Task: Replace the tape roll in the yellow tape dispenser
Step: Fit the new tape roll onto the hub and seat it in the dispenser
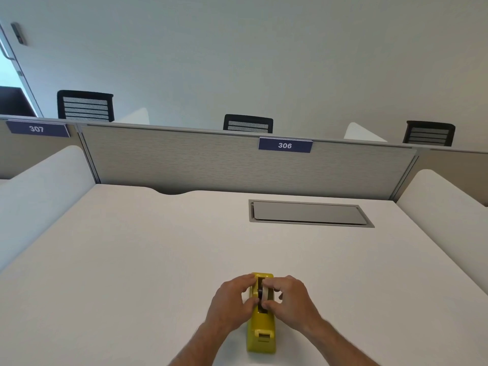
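The yellow tape dispenser lies lengthwise on the white desk, its cutter end toward me. A tape roll sits upright in the dispenser's slot, mostly hidden by fingers. My left hand holds the dispenser's left side, thumb and fingers against the body. My right hand pinches the tape roll from the right, forefinger at its far edge and thumb at its near edge.
A grey flip-lid cable hatch is set into the desk at the back right. A grey partition with a "306" label closes off the far edge, with white side dividers left and right. Black chairs stand beyond the partition.
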